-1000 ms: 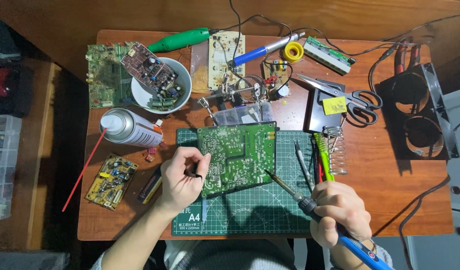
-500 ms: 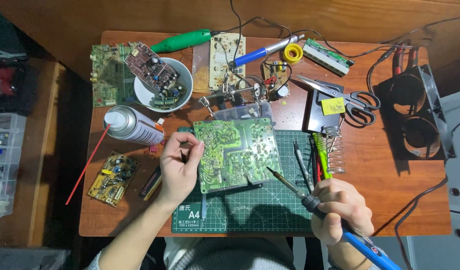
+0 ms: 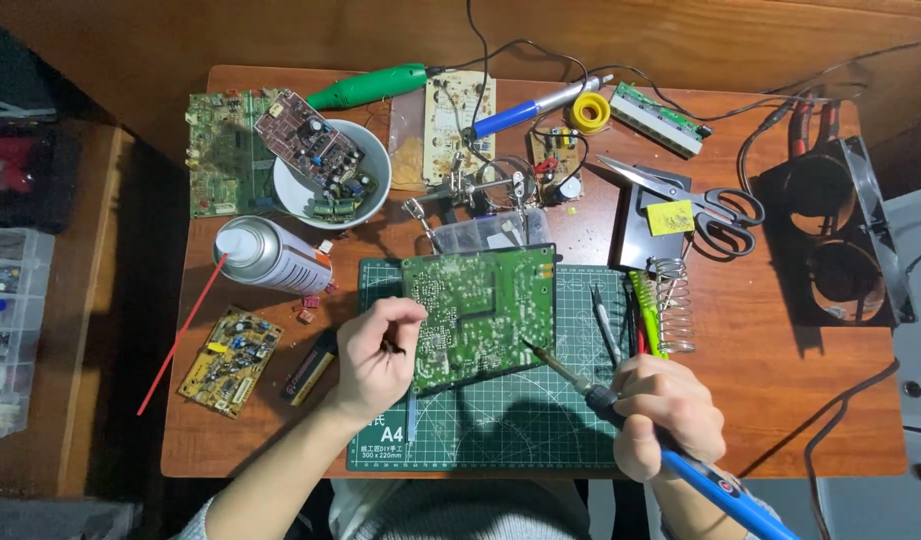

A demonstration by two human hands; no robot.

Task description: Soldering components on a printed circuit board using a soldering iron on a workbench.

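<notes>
The left hand (image 3: 375, 360) pinches the left edge of a green rectangular circuit board (image 3: 478, 315), fingers curled around it, holding it above the dark green gridded cutting mat (image 3: 500, 420) (solder side up). The right hand (image 3: 665, 415) is closed in a fist around a blue-handled soldering iron (image 3: 620, 410), whose tip touches the board's lower right edge. A silver spray can (image 3: 272, 257) lies left of the mat on the wooden table (image 3: 780, 400).

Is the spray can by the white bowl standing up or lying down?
Lying down. The spray can rests on its side on the table, its red straw slanting toward the near left edge.
</notes>
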